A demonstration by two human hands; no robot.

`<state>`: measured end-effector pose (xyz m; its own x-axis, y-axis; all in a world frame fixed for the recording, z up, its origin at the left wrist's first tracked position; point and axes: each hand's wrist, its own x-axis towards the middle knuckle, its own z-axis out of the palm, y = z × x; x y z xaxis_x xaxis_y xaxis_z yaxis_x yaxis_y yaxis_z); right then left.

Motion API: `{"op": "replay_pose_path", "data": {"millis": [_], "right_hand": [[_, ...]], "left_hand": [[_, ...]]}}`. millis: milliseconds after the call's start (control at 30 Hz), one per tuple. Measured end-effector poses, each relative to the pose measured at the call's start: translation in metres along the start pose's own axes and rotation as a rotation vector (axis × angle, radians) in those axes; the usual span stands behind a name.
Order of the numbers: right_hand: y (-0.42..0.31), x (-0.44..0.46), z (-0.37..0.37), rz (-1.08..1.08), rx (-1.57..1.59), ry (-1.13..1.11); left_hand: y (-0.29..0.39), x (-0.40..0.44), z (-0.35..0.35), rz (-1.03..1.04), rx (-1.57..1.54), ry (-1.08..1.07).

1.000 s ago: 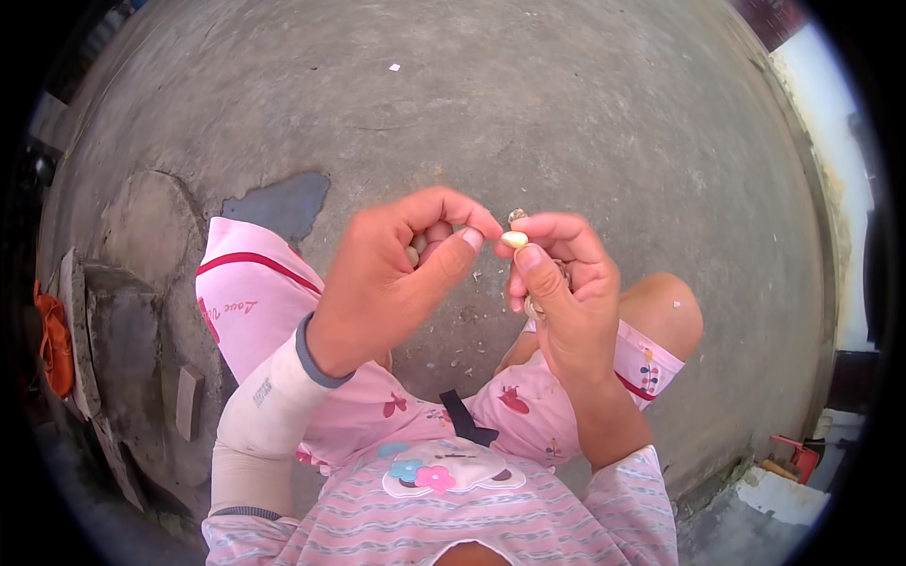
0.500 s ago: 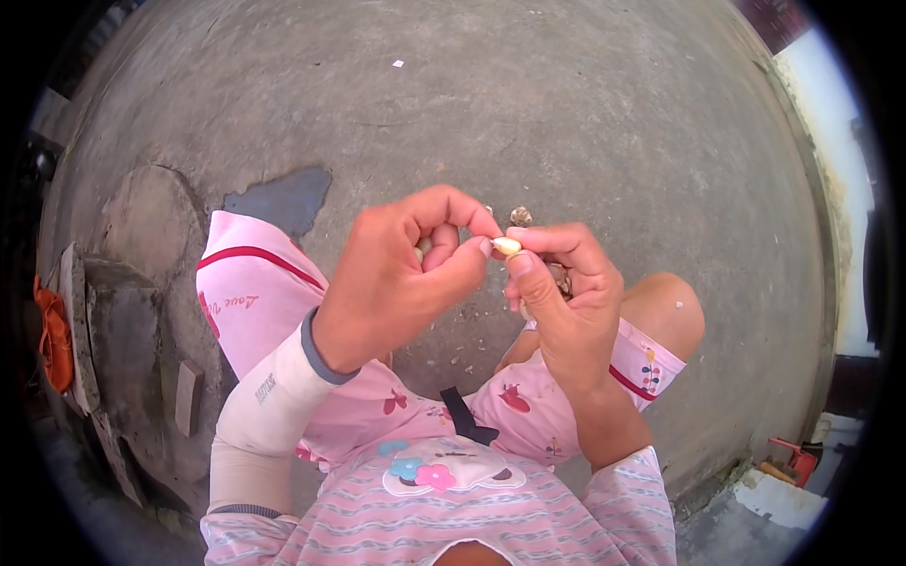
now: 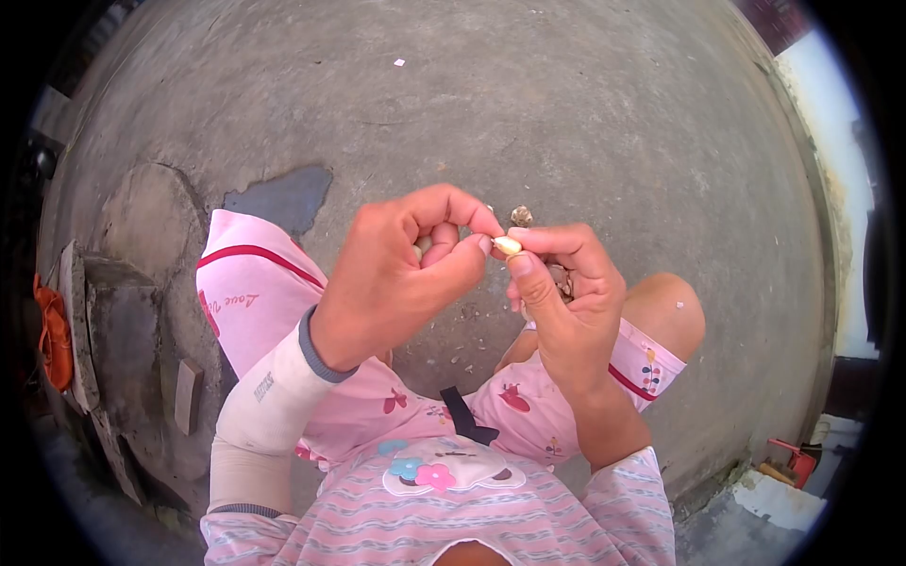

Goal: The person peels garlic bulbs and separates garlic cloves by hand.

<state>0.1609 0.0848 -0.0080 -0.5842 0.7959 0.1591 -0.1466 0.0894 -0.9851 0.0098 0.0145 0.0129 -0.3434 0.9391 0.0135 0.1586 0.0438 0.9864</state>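
A pale, peeled-looking garlic clove (image 3: 509, 245) is pinched between the thumb and forefinger of my right hand (image 3: 574, 300). The closed thumb and forefinger of my left hand (image 3: 392, 274) meet the clove's pointed end. More pale cloves (image 3: 422, 247) show partly inside the curled fingers of my left hand, which hide the rest. Behind my right thumb and palm are brownish garlic pieces (image 3: 560, 279); I cannot tell whether that hand holds them or they lie below. On the ground past my hands sits a brownish garlic bulb (image 3: 521, 216).
Small skin scraps (image 3: 458, 358) are scattered on the concrete floor (image 3: 566, 113) between my legs. A dark patch (image 3: 283, 198) marks the floor at left, near a concrete block (image 3: 127, 330) and an orange cloth or bag (image 3: 54, 338). A red object (image 3: 800, 462) stands at lower right.
Hardly anything differs. Both hands keep their pinch at the clove, with only a very slight shift of the fingers.
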Motion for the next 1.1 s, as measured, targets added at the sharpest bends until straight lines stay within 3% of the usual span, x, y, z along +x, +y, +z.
{"op": "replay_pose_path", "data": {"millis": [1100], "right_hand": [[0.0019, 0.0011, -0.0020, -0.016, -0.026, -0.003]], "left_hand": [[0.0015, -0.0019, -0.0019, 0.004, 0.059, 0.022]]}}
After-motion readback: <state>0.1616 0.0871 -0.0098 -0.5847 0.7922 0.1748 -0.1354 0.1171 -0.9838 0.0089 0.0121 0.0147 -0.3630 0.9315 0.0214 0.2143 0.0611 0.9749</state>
